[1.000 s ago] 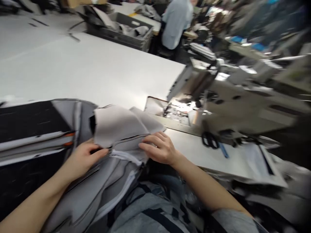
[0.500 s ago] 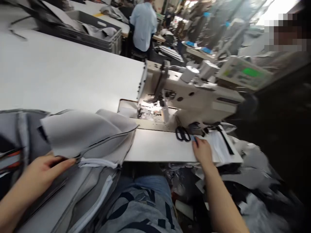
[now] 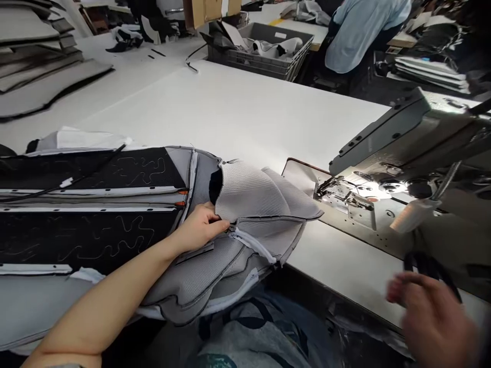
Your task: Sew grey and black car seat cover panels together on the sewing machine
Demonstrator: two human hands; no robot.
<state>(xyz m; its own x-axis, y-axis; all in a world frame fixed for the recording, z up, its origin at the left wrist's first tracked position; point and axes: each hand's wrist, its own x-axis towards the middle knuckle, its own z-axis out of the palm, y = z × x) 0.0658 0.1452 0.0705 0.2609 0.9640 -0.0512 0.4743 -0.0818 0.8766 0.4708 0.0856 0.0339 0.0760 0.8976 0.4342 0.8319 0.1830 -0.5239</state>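
Note:
My left hand (image 3: 205, 225) pinches the edge of a grey sewn fabric cover (image 3: 261, 194), thumb on top, near a dark seam. White strips (image 3: 255, 245) run along that seam. The cover's long part stretches left, with black panels (image 3: 92, 222) edged in white strips. To the right, my right hand (image 3: 431, 312) is smeared by motion over the front of the table; its fingers look curled, and whether anything is in them cannot be made out. Just behind it lie black scissors (image 3: 416, 263), partly hidden by the hand. The cover's tip points at the sewing machine (image 3: 387, 140).
A grey crate (image 3: 268, 64) of fabric pieces stands at the back of the white table (image 3: 245, 117). Stacked grey pieces (image 3: 42, 71) fill the far left. A person in a light blue shirt (image 3: 356, 36) is beyond the table. The machine's lit needle area (image 3: 349, 191) lies right of the cover.
The view has swung left, so the machine sits farther right and more of the cover shows. My right hand has left the blue item by the scissors. My left hand keeps its pinch.

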